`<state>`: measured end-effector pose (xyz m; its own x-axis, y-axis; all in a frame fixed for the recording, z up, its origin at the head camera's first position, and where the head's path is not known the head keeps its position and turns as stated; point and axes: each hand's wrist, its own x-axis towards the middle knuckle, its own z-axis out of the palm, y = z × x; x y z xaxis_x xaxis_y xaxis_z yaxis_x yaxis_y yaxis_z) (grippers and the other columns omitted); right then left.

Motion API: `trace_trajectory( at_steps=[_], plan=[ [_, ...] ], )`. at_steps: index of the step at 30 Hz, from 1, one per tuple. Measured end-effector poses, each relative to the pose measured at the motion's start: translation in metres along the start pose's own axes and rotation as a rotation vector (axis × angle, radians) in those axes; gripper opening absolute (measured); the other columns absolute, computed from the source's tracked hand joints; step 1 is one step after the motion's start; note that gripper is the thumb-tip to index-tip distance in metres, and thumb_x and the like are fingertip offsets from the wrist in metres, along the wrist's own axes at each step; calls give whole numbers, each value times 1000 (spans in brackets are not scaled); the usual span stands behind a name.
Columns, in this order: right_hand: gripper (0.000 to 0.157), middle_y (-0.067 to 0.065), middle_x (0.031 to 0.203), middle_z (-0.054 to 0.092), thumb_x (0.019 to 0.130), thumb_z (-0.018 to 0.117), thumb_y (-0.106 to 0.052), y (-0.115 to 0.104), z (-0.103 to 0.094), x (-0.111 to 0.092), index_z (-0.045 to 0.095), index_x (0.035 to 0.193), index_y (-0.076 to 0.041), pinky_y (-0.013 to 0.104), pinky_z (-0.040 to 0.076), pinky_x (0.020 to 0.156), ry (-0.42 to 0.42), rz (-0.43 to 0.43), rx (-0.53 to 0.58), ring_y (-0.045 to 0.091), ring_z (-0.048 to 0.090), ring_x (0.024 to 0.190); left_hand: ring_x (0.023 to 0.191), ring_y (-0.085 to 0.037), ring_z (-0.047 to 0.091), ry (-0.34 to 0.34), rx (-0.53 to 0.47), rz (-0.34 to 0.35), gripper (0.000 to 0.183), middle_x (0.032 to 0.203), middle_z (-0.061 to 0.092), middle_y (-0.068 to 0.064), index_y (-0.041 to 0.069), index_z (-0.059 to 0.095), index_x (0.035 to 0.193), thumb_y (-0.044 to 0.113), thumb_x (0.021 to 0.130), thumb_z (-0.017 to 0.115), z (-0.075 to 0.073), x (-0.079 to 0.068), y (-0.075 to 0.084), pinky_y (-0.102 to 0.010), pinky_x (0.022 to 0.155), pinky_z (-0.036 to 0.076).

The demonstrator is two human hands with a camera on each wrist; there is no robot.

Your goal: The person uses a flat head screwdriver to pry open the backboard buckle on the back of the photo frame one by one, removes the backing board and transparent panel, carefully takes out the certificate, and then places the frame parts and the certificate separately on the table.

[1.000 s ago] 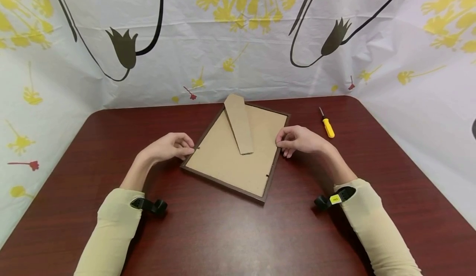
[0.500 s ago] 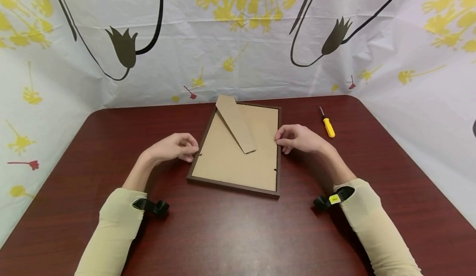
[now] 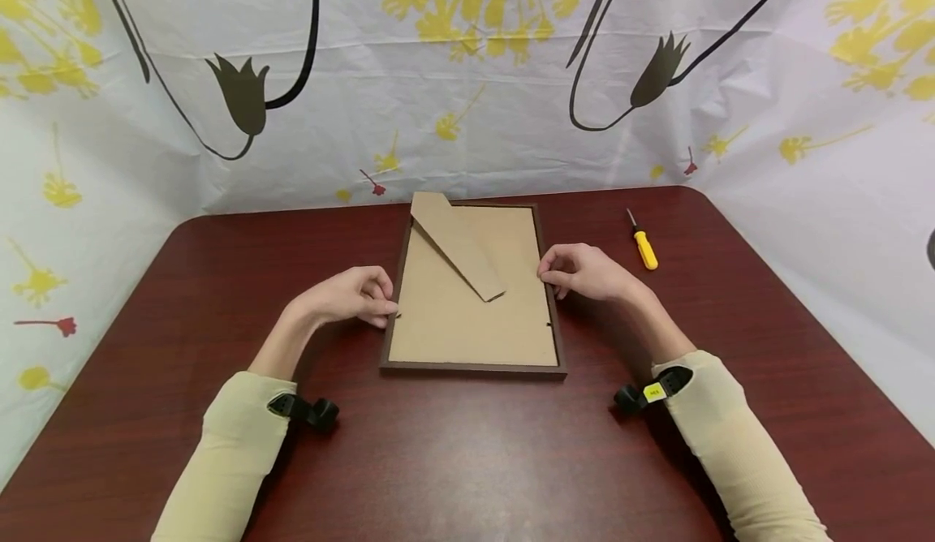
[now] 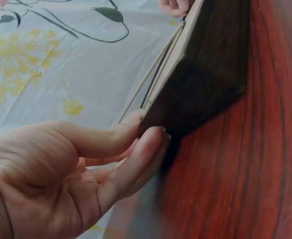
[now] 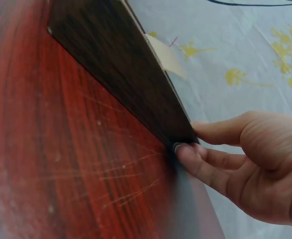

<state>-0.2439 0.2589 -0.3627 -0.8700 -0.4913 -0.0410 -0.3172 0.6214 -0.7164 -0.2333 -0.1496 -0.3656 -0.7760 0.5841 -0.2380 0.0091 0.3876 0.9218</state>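
A picture frame (image 3: 475, 369) with a dark wooden rim lies back side up on the table, its tan backing board (image 3: 475, 335) showing. Slantwise over the backing, toward its upper left, is a cardboard easel stand (image 3: 460, 250). My left hand (image 3: 358, 294) pinches the frame's left edge between thumb and fingers. On the opposite side, my right hand (image 3: 580, 270) pinches the right edge. Both wrist views show thumb on top and fingertips against the outer side of the rim (image 4: 200, 64), (image 5: 116, 64). The frame's front face is hidden.
A yellow-handled screwdriver (image 3: 644, 248) lies to the right of the frame, beyond the right hand. The reddish-brown table (image 3: 453, 453) ends at the back against a white patterned sheet (image 3: 511, 128).
The picture frame has turned clockwise, from slanted to nearly square with the table. My left hand has shifted slightly right and nearer; the right hand has barely moved, both still holding the edges.
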Motion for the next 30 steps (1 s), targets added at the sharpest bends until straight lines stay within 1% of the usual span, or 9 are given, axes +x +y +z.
trace_trajectory(
  at_steps=[2,4,9,12,15,19,23,26,30],
  plan=[
    [11,10,90,67,100,66,-11,0,1,0,65,107,-2,39,59,72,26,16,3,23,69,72,76,-22,71,-15,-1,-11,19,81,58,-12,-10,48,104,-6,95,65,2,0,2,-38,77,60],
    [16,11,90,66,99,66,-11,1,0,-1,61,110,-1,40,59,73,41,45,23,24,69,72,77,-23,71,4,5,-18,21,83,58,-13,-10,48,106,-2,96,65,3,1,3,-38,78,60],
    [38,17,89,66,98,68,-12,-2,-2,-4,44,124,4,42,59,75,1,132,143,31,70,73,80,-23,70,142,16,-23,35,97,60,-18,-12,45,122,7,100,64,6,6,1,-38,81,59],
    [49,18,89,67,98,68,-13,-5,-2,-5,38,130,6,43,59,77,-29,162,173,32,71,74,82,-24,70,189,21,-8,42,101,62,-22,-13,43,130,6,99,65,8,7,1,-39,83,59],
    [52,16,89,68,97,69,-15,-7,-2,-5,38,133,7,43,59,80,-25,173,136,30,71,74,82,-25,71,195,41,11,45,101,62,-24,-14,41,132,2,97,66,9,7,0,-40,82,59],
    [51,11,86,69,98,69,-17,-8,-1,-2,44,134,9,43,56,82,1,154,31,24,71,72,79,-26,71,187,61,20,48,99,62,-23,-15,40,132,2,96,67,9,6,0,-40,81,59],
    [49,6,83,69,98,68,-17,-6,1,0,49,136,8,40,54,81,36,129,-57,20,70,70,82,-30,72,183,82,3,55,102,61,-22,-13,37,137,8,97,68,11,6,1,-42,85,58],
    [49,6,83,69,98,68,-17,-5,1,1,49,136,8,38,53,79,43,124,-61,20,70,69,85,-32,72,190,111,-11,63,104,61,-22,-11,34,142,16,97,69,12,7,-1,-45,89,56],
    [50,9,85,69,99,68,-18,-4,0,1,49,138,8,40,56,78,35,128,-28,21,71,70,87,-32,72,199,134,-24,69,104,61,-21,-9,32,146,21,97,70,14,8,-3,-46,91,55]
  ],
)
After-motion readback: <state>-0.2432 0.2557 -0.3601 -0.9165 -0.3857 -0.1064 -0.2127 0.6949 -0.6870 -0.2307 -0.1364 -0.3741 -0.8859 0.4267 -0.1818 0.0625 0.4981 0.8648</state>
